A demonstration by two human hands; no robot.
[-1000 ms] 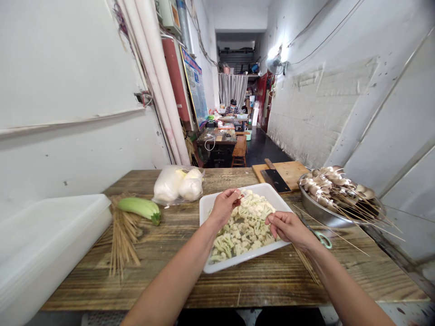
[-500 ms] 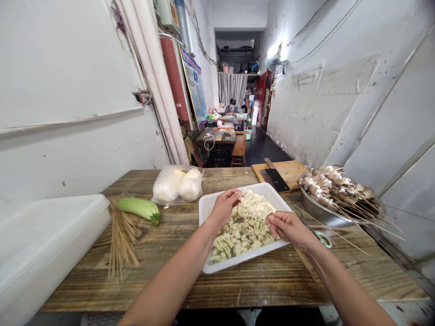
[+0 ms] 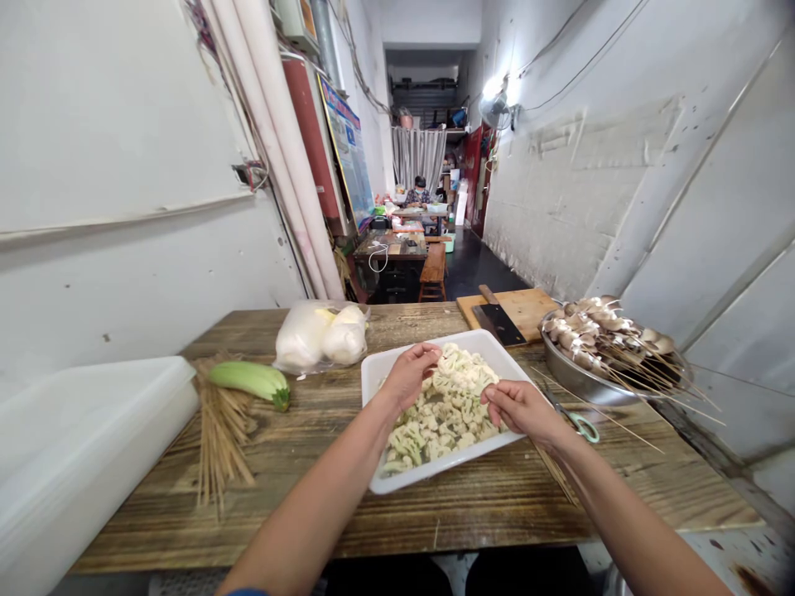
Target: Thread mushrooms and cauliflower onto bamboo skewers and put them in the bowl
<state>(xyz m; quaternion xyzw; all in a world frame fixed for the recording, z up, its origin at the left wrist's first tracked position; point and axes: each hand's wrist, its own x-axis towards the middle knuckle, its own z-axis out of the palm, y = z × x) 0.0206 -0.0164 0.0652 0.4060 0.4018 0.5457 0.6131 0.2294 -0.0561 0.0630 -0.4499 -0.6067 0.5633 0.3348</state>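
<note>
A white plastic tray [image 3: 428, 478] holds many cut cauliflower florets [image 3: 444, 430], with a paler heap of them toward its far side. Over the tray's left part, my left hand [image 3: 407, 377] is closed in a pinch at the edge of that pale cauliflower [image 3: 463, 364]. My right hand [image 3: 518, 407] hovers above the right rim, thumb and fingertips pressed together beside the florets. Whatever lies between the right fingertips is too small to make out. Under my right wrist, several thin bamboo skewers [image 3: 556, 473] rest on the wooden table [image 3: 310, 488].
Right: a metal bowl [image 3: 575, 372] of skewered mushrooms [image 3: 596, 331], green-handled scissors [image 3: 584, 427], and a cleaver [image 3: 500, 324] on a cutting board [image 3: 527, 310]. Left: bagged white vegetables [image 3: 323, 335], a green squash [image 3: 248, 379], skewers [image 3: 224, 447] and stacked white trays [image 3: 93, 447]. Farther off, a person [image 3: 418, 194] sits.
The view has shifted slightly. My right hand has moved a little left, closer to my left hand, which stays almost in place over the tray.
</note>
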